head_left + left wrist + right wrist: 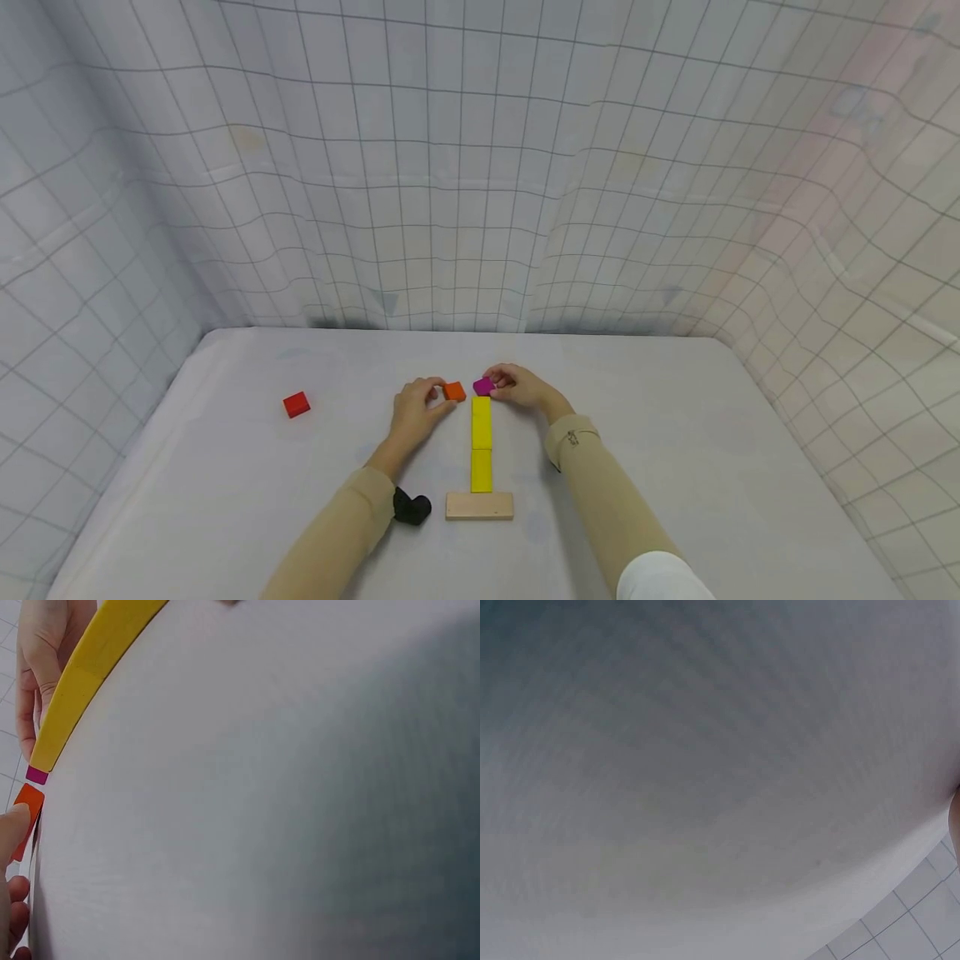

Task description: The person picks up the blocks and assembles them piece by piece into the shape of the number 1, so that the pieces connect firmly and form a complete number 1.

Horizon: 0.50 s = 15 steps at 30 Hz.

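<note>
In the head view my left hand (pixel 415 408) pinches an orange block (pixel 453 391) between thumb and fingers. The left wrist view shows the thumb lying against that orange block (pixel 28 801). Just to the right, my right hand (pixel 525 388) pinches a purple block (pixel 483 387) at the far end of a yellow block (pixel 481 422). A second yellow block (pixel 481 471) continues the line toward me. It ends at a plain wooden block (pixel 479 506) laid crosswise. A small gap separates the orange and purple blocks. The right wrist view shows mostly tabletop.
A red block (pixel 296 404) lies apart on the left of the white table (pixel 645 467). A black object (pixel 412 508) shows beside the left sleeve. Grid-patterned white cloth (pixel 480 208) hangs behind the table and along both sides.
</note>
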Each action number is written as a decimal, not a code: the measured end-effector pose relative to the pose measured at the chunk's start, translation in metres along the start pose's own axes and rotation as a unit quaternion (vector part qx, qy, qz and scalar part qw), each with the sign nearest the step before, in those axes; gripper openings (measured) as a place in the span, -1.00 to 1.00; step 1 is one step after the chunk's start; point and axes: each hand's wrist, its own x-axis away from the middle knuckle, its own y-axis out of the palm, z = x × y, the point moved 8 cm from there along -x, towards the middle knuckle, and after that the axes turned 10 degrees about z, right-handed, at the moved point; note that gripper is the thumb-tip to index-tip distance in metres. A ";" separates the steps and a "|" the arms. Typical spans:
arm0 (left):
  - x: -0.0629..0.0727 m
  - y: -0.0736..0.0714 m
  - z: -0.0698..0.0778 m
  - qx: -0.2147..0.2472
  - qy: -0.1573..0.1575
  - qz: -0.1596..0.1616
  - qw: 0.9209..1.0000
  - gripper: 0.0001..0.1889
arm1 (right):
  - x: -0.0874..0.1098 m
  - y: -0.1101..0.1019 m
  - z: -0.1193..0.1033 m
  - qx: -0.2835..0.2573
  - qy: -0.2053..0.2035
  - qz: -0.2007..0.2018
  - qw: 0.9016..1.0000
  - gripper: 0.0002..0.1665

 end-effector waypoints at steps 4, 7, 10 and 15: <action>0.000 0.002 0.001 -0.021 0.002 -0.007 1.000 -0.63 | 0.001 0.000 -0.001 0.002 -0.003 0.001 1.000 -0.65; 0.000 0.003 0.002 -0.026 0.003 -0.009 1.000 -0.64 | 0.002 0.000 -0.003 0.001 -0.010 0.005 1.000 -0.65; 0.000 0.002 0.002 -0.029 0.004 -0.009 1.000 -0.64 | 0.007 -0.002 -0.014 -0.011 -0.022 -0.001 1.000 -0.65; 0.000 0.003 0.002 -0.028 0.004 -0.015 0.999 -0.61 | 0.003 -0.002 -0.010 -0.015 -0.029 -0.003 0.999 -0.66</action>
